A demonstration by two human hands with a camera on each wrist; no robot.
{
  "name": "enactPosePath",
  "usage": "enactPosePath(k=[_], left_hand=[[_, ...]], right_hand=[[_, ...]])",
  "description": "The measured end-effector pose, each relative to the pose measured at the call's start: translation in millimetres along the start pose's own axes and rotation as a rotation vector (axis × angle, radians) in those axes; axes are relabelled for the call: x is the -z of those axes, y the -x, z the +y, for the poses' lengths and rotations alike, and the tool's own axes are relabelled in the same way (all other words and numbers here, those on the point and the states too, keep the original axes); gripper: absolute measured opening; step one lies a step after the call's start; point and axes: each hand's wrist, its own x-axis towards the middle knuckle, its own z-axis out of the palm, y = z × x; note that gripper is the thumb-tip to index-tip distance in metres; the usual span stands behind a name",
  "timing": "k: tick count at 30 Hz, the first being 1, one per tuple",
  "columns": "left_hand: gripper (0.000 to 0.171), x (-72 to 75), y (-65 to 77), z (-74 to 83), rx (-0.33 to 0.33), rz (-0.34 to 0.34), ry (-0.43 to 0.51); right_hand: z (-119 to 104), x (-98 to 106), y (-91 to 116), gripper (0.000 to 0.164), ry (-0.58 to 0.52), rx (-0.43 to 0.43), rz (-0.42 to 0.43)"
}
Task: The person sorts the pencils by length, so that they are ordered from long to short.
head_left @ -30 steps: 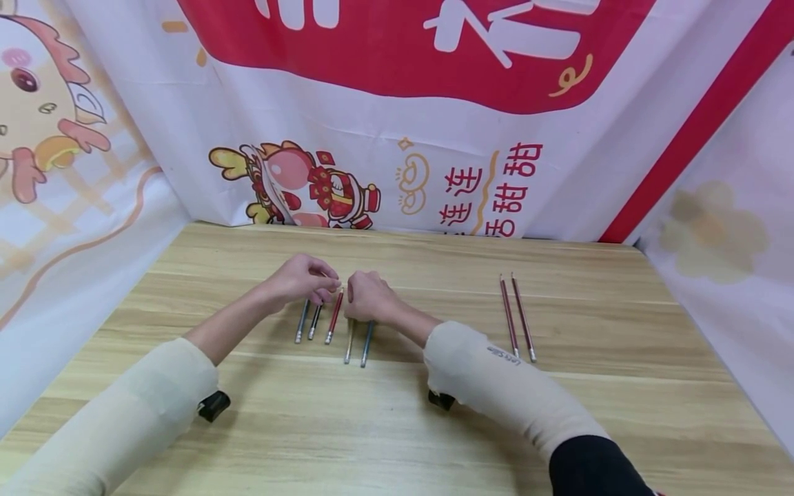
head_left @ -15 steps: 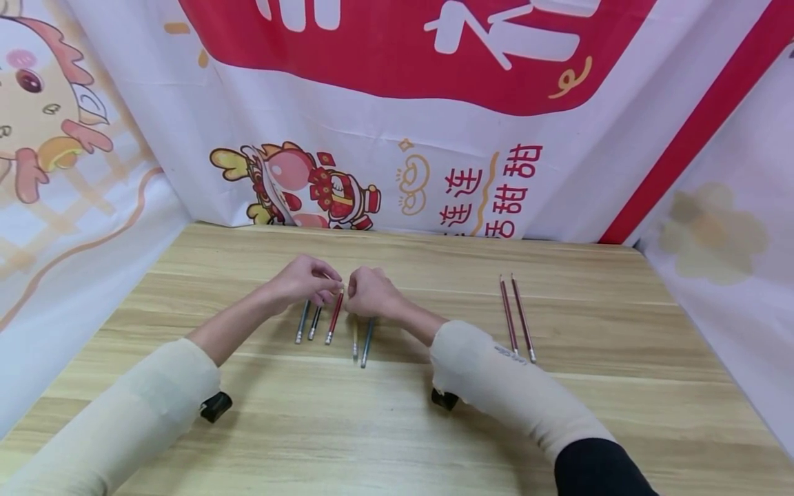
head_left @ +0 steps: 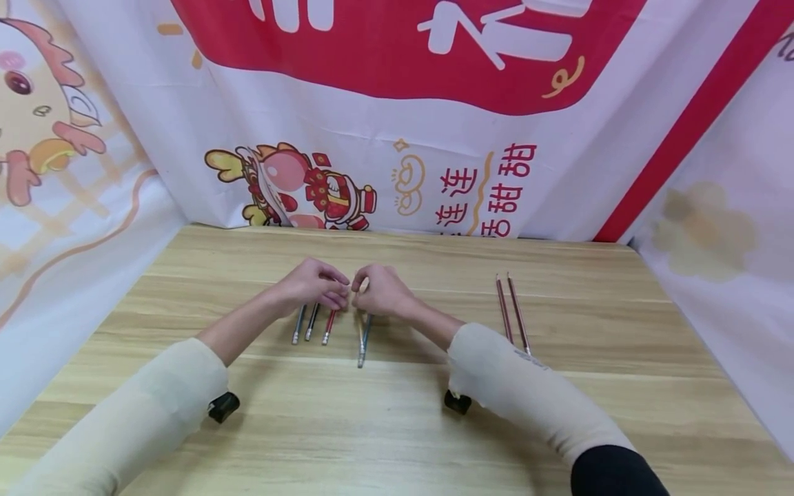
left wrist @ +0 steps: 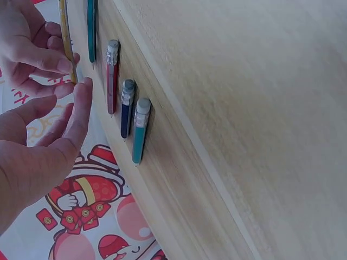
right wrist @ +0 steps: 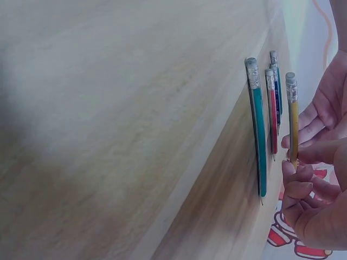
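Note:
My right hand pinches a yellow pencil between thumb and fingers near its pointed end, eraser end toward me. The pencil is raised over the table beside a green pencil. My left hand holds nothing; its fingers are relaxed, fingertips right at the yellow pencil's tip. Lying in a row under and in front of the left hand are a red pencil, a dark blue pencil and a teal pencil, erasers toward me. In the head view the hands hide their far ends.
Two dark red pencils lie side by side on the right of the wooden table. A printed cloth hangs behind the table's far edge, and more cloth hangs at both sides.
My right hand has moved slightly right with the yellow pencil, whose eraser end now overlaps the green pencil in the head view. My left hand has shifted slightly right over the red pencil.

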Motion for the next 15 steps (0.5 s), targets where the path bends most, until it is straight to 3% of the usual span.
enactPosePath(k=[15], left_hand=[[0.034, -13.7, -11.9, 5.6, 0.013, -0.033, 0.029]], right_hand=[[18.1, 15.2, 13.1, 0.021, -0.105, -0.022, -0.006]])
